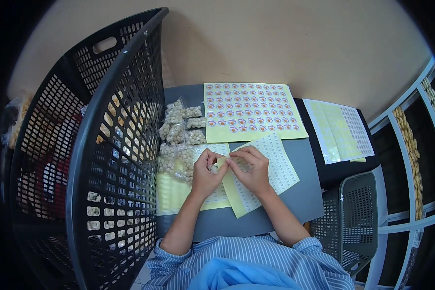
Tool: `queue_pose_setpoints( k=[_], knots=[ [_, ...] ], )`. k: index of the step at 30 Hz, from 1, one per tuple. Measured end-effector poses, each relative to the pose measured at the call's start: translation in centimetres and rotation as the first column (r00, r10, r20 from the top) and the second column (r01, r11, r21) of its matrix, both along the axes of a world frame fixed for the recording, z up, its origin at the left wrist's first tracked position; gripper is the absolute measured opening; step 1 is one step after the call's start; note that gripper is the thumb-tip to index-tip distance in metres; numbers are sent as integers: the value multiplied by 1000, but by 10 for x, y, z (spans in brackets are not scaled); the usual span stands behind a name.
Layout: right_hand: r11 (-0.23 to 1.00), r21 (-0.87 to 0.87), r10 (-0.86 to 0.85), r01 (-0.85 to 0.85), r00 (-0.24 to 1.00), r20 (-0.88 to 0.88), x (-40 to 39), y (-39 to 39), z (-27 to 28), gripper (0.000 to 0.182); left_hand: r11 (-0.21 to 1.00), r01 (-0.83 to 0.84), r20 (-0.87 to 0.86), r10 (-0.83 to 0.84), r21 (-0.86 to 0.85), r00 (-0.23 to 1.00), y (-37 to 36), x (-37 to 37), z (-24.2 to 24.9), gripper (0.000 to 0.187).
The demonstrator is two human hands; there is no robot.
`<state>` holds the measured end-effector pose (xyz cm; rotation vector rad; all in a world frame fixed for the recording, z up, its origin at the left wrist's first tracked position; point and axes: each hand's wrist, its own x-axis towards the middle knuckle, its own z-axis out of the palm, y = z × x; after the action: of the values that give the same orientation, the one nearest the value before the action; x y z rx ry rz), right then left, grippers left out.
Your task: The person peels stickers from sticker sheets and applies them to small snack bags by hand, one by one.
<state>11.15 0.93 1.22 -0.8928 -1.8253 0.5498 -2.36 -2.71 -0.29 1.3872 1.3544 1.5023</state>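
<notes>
My left hand (209, 171) and my right hand (249, 169) meet over the grey table, fingers pinched together at the top corner of a yellow-backed sheet of small printed labels (270, 169). The sheet lies tilted beneath my right hand. Something small and pale shows within my left hand's fingers, too hidden to name. Under my left forearm lies another yellow label sheet (171, 195). Clear bags of pale round pieces (176, 133) are heaped left of my hands, partly on that sheet. Behind my hands rests a large sheet of round orange-and-red stickers (251, 135).
A tall dark perforated basket (116, 159) borders the table's left side. On a black surface at the right lies another label sheet (340, 130). A green basket (357, 212) stands below it. Light metal shelving (398, 140) with packed goods is at the far right.
</notes>
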Motion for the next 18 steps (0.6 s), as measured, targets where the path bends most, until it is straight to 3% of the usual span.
queue_pose_setpoints(
  k=[3, 9, 12, 14, 15, 16, 18],
  knots=[
    [999, -30, 26, -26, 1000, -7, 2, 2, -2, 13, 1000, 5, 56, -3, -28, 998, -1, 1, 1, 31],
    [998, -58, 29, -30, 999, -28, 4, 3, 0, 9, 999, 16, -20, -17, -32, 1000, 0, 1, 3, 33],
    [995, -59, -77, 75, 996, -47, 4, 7, -2, 7, 996, -36, -36, 39, 83, 999, 4, -1, -3, 30],
    [972, -205, -122, 118, 992, -10, 7, 11, -8, 8, 999, -54, 261, 51, 1, 964, 5, -15, -6, 23],
    [971, -205, -126, 121, 992, -11, 9, 14, -12, 8, 997, 38, 422, -4, -72, 907, 4, -23, -5, 20],
    [967, -223, -128, 125, 992, 2, 11, 17, -16, 9, 997, 40, 421, -6, -72, 907, 2, -26, -5, 20],
    [962, -241, -129, 129, 992, 16, 13, 22, -21, 10, 992, 126, 598, -112, 19, 794, -1, -28, -4, 23]
  ],
)
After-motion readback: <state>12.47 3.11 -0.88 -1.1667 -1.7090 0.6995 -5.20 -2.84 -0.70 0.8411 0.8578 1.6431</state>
